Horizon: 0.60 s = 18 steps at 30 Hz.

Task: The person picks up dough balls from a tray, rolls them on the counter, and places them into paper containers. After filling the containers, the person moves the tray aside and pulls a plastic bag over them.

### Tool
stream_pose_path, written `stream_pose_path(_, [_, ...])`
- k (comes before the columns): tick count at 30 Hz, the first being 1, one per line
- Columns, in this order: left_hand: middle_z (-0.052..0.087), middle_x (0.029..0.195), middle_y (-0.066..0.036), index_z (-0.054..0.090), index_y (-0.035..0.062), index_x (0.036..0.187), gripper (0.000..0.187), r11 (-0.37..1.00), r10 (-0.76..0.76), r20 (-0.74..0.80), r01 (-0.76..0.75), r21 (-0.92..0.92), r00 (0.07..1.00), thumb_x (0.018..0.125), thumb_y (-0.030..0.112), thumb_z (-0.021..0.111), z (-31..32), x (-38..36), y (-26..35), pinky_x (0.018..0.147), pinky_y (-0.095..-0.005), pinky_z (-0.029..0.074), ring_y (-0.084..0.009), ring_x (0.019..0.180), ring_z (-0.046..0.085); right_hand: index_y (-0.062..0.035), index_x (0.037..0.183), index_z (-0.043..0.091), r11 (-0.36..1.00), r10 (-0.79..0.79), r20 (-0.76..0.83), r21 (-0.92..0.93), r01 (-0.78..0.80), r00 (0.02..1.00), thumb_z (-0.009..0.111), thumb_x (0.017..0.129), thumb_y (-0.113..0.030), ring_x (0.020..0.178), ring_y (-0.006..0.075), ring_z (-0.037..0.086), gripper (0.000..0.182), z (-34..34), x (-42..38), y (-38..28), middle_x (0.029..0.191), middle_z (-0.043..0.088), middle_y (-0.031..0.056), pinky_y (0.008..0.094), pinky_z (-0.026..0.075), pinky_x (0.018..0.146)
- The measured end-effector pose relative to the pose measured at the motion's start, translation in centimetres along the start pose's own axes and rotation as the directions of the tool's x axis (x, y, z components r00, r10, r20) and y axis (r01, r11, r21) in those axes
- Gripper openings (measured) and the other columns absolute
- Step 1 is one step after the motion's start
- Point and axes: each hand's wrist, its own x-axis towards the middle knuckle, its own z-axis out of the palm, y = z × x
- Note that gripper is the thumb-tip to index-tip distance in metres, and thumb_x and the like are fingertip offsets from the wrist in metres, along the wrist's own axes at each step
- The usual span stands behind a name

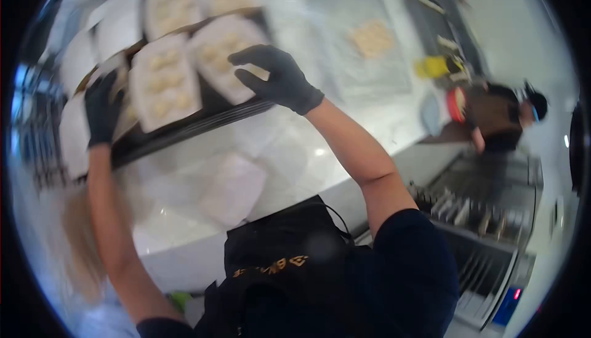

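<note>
A dark baking tray (203, 123) lies on the counter, bearing white paper sheets with pale, round dough pieces (163, 84) on them. My right hand (280, 79), in a black glove, hovers at the right-hand paper sheet (225, 33), thumb and fingers apart. Nothing shows between them. My left hand (102, 107), also gloved in black, is at the tray's left end. Its fingers stretch over a paper sheet there, and the thumb stands apart. Some dough beside the left hand is partly covered by it. Motion blurs the tray and its papers.
A loose white sheet (234, 187) lies on the pale counter (178, 215) in front of me. Further right is a clear sheet (360, 76) with a tan, flat piece (372, 38). A person (492, 116) with a red container (456, 104) stands by the counter's right end.
</note>
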Motion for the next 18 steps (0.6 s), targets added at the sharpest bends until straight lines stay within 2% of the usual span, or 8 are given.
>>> stream_pose_path(1, [0.064,0.129,-0.016,0.063,0.0074,0.13,0.045,0.998,-0.06,0.055,0.061,-0.003,0.997,0.087,0.019,0.07,-1.1,0.5,1.1,0.104,-0.0437,0.044,-0.0353,0.121,0.058,-0.0073,0.109,0.071,0.998,0.026,-0.028,-0.051,-0.028,0.999,0.072,0.087,-0.008,0.095,0.0178,0.067,0.022,-3.5,-2.1,2.3,0.104,0.072,0.007,0.0308,0.052,0.086])
stream_pose_path(3, [0.062,0.133,-0.016,0.061,0.0062,0.132,0.043,0.999,-0.044,-0.002,0.044,-0.014,0.999,0.09,0.016,0.067,-2.4,1.2,2.9,0.106,-0.0424,0.043,-0.0338,0.123,0.057,-0.0068,0.107,0.072,0.971,0.18,-0.35,-0.086,-0.223,0.919,0.075,0.086,-0.009,0.089,0.0156,0.067,0.021,-10.1,-7.2,8.0,0.105,0.072,0.0062,0.0301,0.052,0.082])
stream_pose_path(5, [0.061,0.134,-0.016,0.06,0.0057,0.132,0.044,0.996,-0.042,-0.073,0.036,-0.088,0.996,0.09,0.014,0.067,-4.3,4.0,8.8,0.107,-0.0422,0.042,-0.0333,0.124,0.057,-0.0054,0.107,0.071,0.903,0.243,-0.488,-0.202,-0.38,0.838,0.074,0.086,-0.007,0.086,0.0147,0.067,0.022,-17.7,-11.6,12.7,0.102,0.072,0.0062,0.03,0.053,0.079])
stream_pose_path(7, [0.061,0.133,-0.015,0.061,0.0047,0.131,0.044,0.981,-0.009,-0.155,-0.021,-0.193,0.988,0.088,0.01,0.067,-7.3,7.9,18.7,0.107,-0.0417,0.042,-0.0319,0.124,0.056,-0.0089,0.109,0.07,0.767,0.359,-0.568,-0.273,-0.581,0.741,0.075,0.087,-0.018,0.084,0.0183,0.069,0.025,-23.5,-16.3,18.3,0.099,0.072,0.008,0.0328,0.054,0.077])
stream_pose_path(8, [0.062,0.132,-0.015,0.061,0.0043,0.13,0.044,0.969,0.042,-0.185,-0.086,-0.233,0.982,0.086,0.008,0.068,-8.6,10.1,24.3,0.107,-0.0414,0.041,-0.0309,0.123,0.057,-0.0089,0.109,0.07,0.77,0.365,-0.567,-0.262,-0.581,0.739,0.075,0.087,-0.018,0.084,0.0183,0.069,0.025,-24.5,-17.1,19.9,0.099,0.072,0.008,0.0328,0.054,0.077])
stream_pose_path(11, [0.065,0.124,-0.013,0.064,0.0072,0.125,0.042,0.803,0.287,-0.128,-0.311,-0.509,0.949,0.084,0.008,0.07,-5.5,15.0,37.4,0.104,-0.0412,0.043,-0.0307,0.118,0.059,-0.0146,0.11,0.069,0.528,0.615,-0.347,-0.485,-0.697,0.708,0.074,0.086,-0.032,0.084,0.0238,0.07,0.029,-26.4,-18.7,25.5,0.098,0.071,0.0098,0.0364,0.055,0.077])
stream_pose_path(14, [0.066,0.122,-0.011,0.066,0.0126,0.125,0.04,0.661,0.408,-0.023,-0.313,-0.682,0.913,0.085,0.013,0.07,0.3,20.2,50.3,0.099,-0.0412,0.046,-0.0306,0.113,0.06,-0.0119,0.107,0.069,0.591,0.403,-0.318,-0.626,-0.51,0.858,0.072,0.082,-0.042,0.083,0.0292,0.07,0.039,-24.7,-20.6,29.7,0.087,0.071,0.0096,0.0425,0.054,0.075])
stream_pose_path(18, [0.065,0.126,-0.01,0.063,0.0149,0.13,0.043,0.697,0.377,-0.022,-0.299,-0.652,0.926,0.087,0.014,0.067,14.6,26.0,59.8,0.098,-0.041,0.049,-0.0302,0.115,0.061,-0.0167,0.105,0.07,0.572,0.433,-0.38,-0.585,-0.575,0.818,0.073,0.08,-0.045,0.084,0.0293,0.069,0.038,-23.7,-20.7,31.3,0.087,0.071,0.009,0.0398,0.054,0.078])
